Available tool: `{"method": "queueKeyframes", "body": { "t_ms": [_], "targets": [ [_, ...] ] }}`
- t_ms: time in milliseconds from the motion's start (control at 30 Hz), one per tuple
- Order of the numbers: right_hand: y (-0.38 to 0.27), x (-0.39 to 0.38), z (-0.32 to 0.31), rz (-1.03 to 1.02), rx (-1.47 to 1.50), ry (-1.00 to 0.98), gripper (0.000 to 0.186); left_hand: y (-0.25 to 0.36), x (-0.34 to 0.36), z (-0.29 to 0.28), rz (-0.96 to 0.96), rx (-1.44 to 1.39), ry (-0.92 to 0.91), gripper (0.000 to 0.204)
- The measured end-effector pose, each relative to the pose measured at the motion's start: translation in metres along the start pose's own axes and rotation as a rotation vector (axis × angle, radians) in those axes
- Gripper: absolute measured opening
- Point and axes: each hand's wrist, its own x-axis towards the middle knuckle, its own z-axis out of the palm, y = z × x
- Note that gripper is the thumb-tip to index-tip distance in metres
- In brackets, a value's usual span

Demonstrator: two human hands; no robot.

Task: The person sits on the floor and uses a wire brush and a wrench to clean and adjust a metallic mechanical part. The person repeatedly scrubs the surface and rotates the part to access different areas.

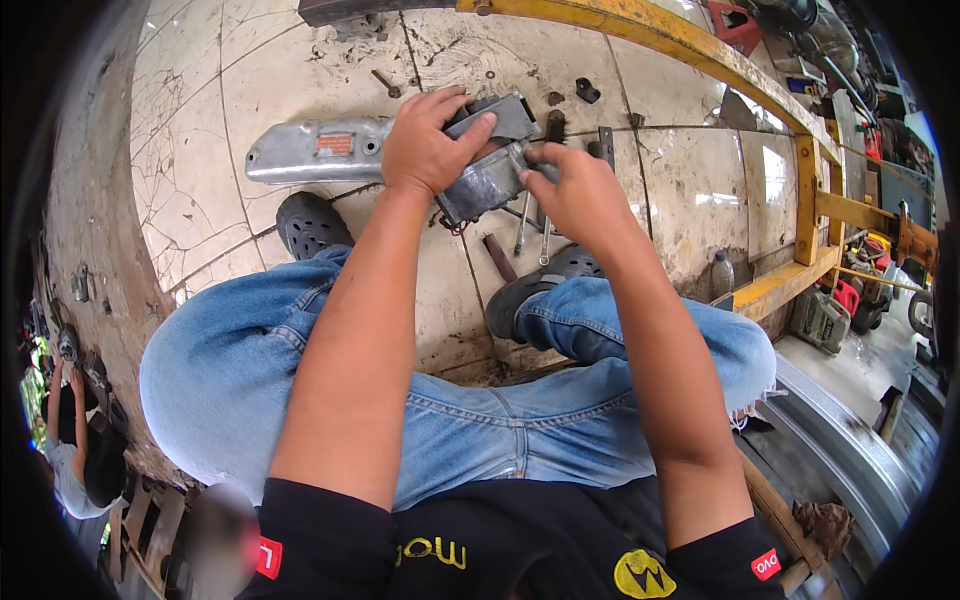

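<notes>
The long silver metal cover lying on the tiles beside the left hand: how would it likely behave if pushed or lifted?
The metal cover looks like thin pressed sheet, so probably stiff yet light for its length. Its curved, domed form suggests it may rock or slide on the smooth tiled floor rather than roll. Lifted by one end, it would likely swing.

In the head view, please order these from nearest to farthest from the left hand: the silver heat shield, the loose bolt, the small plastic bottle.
Measured from the left hand:
1. Silver heat shield, on the tiles just to its left.
2. Loose bolt, on the floor beyond the hand.
3. Small plastic bottle, far right by the yellow frame.
</notes>
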Motion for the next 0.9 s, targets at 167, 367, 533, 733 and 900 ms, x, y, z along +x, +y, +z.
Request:
{"method": "queueKeyframes", "body": {
  "t_ms": [167,367,533,733,900],
  "targets": [
    [-0.011,0.000,-0.002,0.087,-0.008,-0.009,0.034,0.004,0.000,-0.002,-0.004,0.007,-0.024,0.049],
    [-0.014,0.004,-0.006,0.084,0.012,-0.031,0.034,0.000,-0.002,0.001,-0.016,0.001,0.003,0.050],
    [-0.006,0.003,-0.009,0.085,-0.030,-0.071,0.035,0.003,-0.006,0.001,-0.011,0.000,0.001,0.050],
    [0.005,0.008,-0.004,0.032,0.028,-0.008,0.037,0.001,-0.003,-0.001,-0.009,-0.013,-0.017,0.050],
    [-0.001,0.012,-0.001,0.041,-0.006,0.034,0.037,0.001,0.000,0.000,-0.005,-0.016,0.003,0.049]
  ]
}}
